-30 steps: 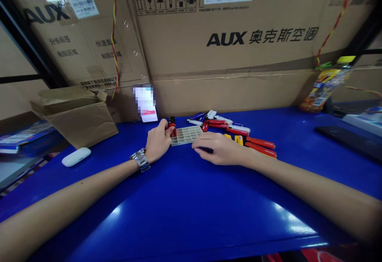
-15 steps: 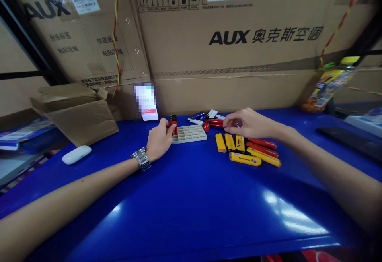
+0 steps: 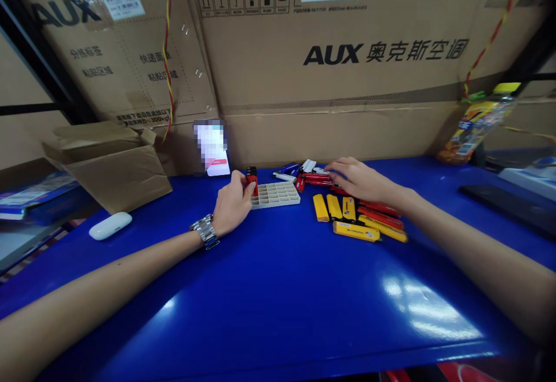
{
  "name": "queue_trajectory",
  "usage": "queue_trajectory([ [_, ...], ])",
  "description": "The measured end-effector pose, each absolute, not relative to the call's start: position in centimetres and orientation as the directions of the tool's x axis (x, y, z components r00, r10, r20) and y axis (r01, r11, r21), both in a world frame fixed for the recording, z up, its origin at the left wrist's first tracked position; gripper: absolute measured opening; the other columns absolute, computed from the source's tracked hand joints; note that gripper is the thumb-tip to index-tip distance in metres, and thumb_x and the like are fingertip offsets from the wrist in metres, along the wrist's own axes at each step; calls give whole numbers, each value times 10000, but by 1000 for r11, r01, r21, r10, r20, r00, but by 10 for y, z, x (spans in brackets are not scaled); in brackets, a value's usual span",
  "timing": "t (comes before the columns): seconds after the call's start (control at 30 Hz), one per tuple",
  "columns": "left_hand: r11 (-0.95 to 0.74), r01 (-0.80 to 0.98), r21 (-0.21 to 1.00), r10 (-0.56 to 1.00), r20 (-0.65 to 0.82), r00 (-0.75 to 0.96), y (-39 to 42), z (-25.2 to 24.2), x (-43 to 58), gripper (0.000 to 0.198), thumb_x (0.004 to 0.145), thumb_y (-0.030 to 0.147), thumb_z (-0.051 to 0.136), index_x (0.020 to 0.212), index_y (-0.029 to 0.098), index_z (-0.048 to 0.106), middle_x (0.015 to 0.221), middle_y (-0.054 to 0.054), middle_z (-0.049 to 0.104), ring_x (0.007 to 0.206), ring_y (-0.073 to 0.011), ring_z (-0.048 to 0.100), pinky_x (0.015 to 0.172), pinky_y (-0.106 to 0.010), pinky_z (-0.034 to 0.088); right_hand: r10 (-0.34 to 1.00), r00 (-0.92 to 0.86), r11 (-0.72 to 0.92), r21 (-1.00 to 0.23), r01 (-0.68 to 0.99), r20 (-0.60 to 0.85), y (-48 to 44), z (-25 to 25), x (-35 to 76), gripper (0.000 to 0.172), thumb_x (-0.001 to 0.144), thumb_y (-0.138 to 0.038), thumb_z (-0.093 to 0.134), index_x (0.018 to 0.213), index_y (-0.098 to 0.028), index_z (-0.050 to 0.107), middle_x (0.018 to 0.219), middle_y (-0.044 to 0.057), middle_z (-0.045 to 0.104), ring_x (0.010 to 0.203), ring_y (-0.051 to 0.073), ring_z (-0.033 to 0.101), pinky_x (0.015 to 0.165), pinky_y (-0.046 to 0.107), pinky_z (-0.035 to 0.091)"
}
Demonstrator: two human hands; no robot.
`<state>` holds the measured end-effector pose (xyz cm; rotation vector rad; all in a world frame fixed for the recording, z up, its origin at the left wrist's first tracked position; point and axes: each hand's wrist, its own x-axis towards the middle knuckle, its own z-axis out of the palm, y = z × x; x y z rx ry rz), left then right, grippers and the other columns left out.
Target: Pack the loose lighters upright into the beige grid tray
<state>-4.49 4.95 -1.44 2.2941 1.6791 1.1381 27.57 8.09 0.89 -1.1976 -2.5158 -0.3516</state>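
My left hand (image 3: 233, 207), with a metal watch on its wrist, is closed at the left end of a pale grid tray (image 3: 278, 195). Its thumb presses on a red lighter (image 3: 252, 185) with a black top, standing upright in the tray among others partly hidden by the fingers. Over a pile of lighters at the back, my right hand (image 3: 358, 179) reaches with fingers stretched apart, nearest to the red lighters (image 3: 317, 179); its fingertips are partly hidden. Several yellow lighters (image 3: 356, 231) lie in front of this hand, beside red lighters (image 3: 382, 218).
A lit phone (image 3: 217, 164) leans against the large cardboard box (image 3: 369, 130) behind the table. On the left are an open carton (image 3: 121, 182) and a white case (image 3: 110, 225). A drink bottle (image 3: 475, 124) and a black flat object (image 3: 508, 211) lie to the right.
My right hand has flattened and its fingers have spread over the red lighters, where it was more curled before. My left hand stays at the tray.
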Motion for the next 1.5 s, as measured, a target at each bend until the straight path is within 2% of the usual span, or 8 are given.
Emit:
queue_trajectory([
  [0.2,-409,790,456,846,514,141,50,-15,-45,111,842,226,497,903,204,407,711,-11,596,577,-159,560,545,-301,365,670,-636,652,107,751,384,85,-2,268,345,914,-301,385,1110,-120,603,1129,156,612,1043,269,549,881,443,444],
  [0.33,-408,793,453,852,501,153,48,-14,-45,153,826,214,509,943,193,412,734,-24,613,579,-161,564,526,-297,363,671,-618,631,122,766,410,82,2,264,267,869,-334,463,944,-146,638,989,131,647,942,265,570,820,425,459],
  [0.43,-387,800,458,869,472,150,46,-12,-44,201,811,188,520,979,189,411,743,-31,630,614,-176,590,533,-295,370,676,-624,652,77,754,392,77,9,263,183,814,-318,526,824,-166,628,864,96,651,850,238,579,775,386,461],
  [0.6,-368,806,464,882,449,144,44,-10,-42,235,802,173,518,1007,185,404,752,-35,644,641,-189,613,547,-293,374,668,-642,699,-21,715,376,71,20,268,136,771,-280,544,724,-191,635,849,71,671,817,218,602,744,355,457],
  [0.83,-380,809,449,874,461,154,45,-12,-42,240,790,166,511,1005,189,406,722,-22,638,615,-182,603,536,-290,362,744,-471,551,-36,834,473,81,20,280,279,849,-225,405,850,-161,676,875,87,707,831,230,635,766,377,472],
  [1.1,-380,812,444,873,463,155,46,-11,-42,229,787,168,511,987,192,402,727,-32,638,627,-193,606,535,-300,360,738,-607,669,-202,715,295,91,12,295,335,854,-227,383,977,-205,693,1061,37,695,971,192,638,871,355,488],
  [1.37,-385,811,440,874,455,168,45,-11,-42,243,779,167,509,993,194,397,713,-19,633,607,-183,597,535,-299,355,884,-421,441,-66,895,202,97,17,316,311,801,-181,390,835,-190,699,766,39,719,657,173,646,662,314,476],
  [1.5,-361,821,442,887,435,155,45,-11,-42,262,770,169,514,1002,190,395,719,-20,632,613,-184,594,543,-302,357,917,-336,344,-2,939,218,102,14,330,266,788,-191,409,737,-203,670,681,40,689,603,182,611,601,314,431],
])
